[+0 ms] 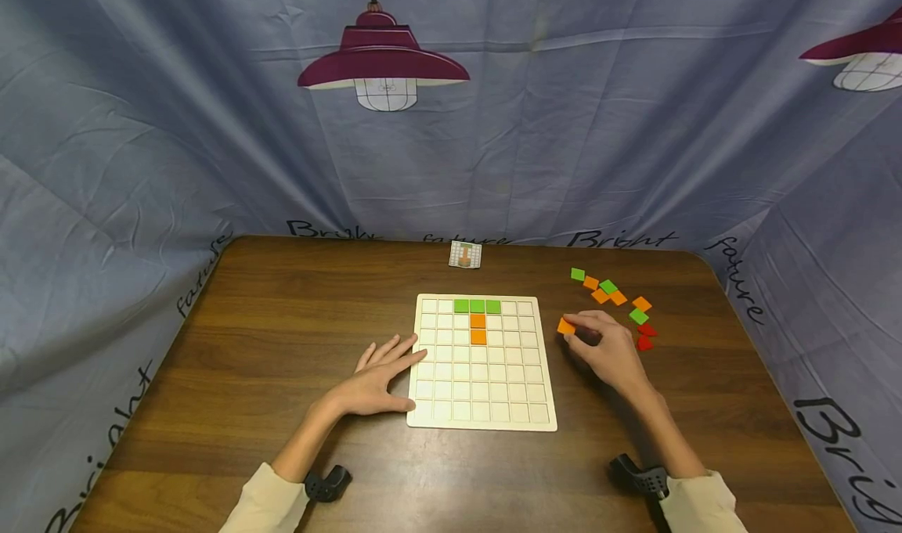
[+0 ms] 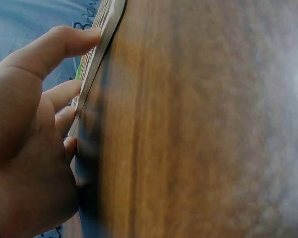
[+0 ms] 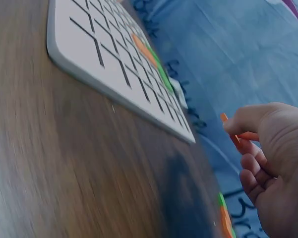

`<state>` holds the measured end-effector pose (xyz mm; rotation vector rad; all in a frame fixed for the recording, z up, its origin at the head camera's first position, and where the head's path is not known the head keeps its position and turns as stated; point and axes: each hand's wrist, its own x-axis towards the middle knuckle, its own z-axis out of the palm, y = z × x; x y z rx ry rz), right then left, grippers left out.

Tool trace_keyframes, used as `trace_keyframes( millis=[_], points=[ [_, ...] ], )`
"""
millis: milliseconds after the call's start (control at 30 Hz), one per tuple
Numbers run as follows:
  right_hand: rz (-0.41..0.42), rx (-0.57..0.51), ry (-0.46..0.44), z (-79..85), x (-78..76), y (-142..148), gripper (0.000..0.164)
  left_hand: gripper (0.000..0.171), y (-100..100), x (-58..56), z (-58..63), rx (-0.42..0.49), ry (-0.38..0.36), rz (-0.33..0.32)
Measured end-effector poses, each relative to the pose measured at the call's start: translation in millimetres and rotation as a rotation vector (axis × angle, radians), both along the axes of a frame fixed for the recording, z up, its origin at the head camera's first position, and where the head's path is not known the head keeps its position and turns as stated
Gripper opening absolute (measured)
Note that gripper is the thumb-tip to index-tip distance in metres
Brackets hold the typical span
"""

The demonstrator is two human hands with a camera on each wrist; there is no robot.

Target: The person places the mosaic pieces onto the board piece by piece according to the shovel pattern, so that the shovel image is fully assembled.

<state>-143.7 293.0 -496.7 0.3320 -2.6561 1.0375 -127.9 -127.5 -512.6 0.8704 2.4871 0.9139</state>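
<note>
A pale square grid board (image 1: 451, 396) lies on the table, with three green tiles (image 1: 478, 306) side by side in its top row and two orange tiles (image 1: 478, 336) stacked below the middle one. My left hand (image 1: 373, 384) rests at the board's left edge, fingers spread, thumb and fingertips on the rim. Just off the board's right side, my right hand (image 1: 609, 353) pinches an orange square tile (image 1: 566, 326) between thumb and fingers. The right wrist view shows that orange tile (image 3: 224, 117) edge-on, held above the table.
Loose green, orange and red tiles (image 1: 646, 343) lie scattered on the table to the right. Behind the board is a small card (image 1: 465, 254) printed with a grid pattern. A grey-blue curtain (image 1: 451, 165) hangs around the wooden table (image 1: 282, 322).
</note>
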Motion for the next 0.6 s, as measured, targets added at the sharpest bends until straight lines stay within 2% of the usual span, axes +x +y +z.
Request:
trace_keyframes(
  millis=[233, 600],
  points=[
    [0.068, -0.001, -0.042, 0.8, -1.1, -30.1, 0.032, 0.082, -0.6, -0.2, -0.9, -0.001, 0.005, -0.001],
    [0.186, -0.026, -0.086, -12.7, -4.5, -62.1, 0.031, 0.083, 0.4, 0.0, 1.0, -0.013, 0.007, -0.003]
  ],
)
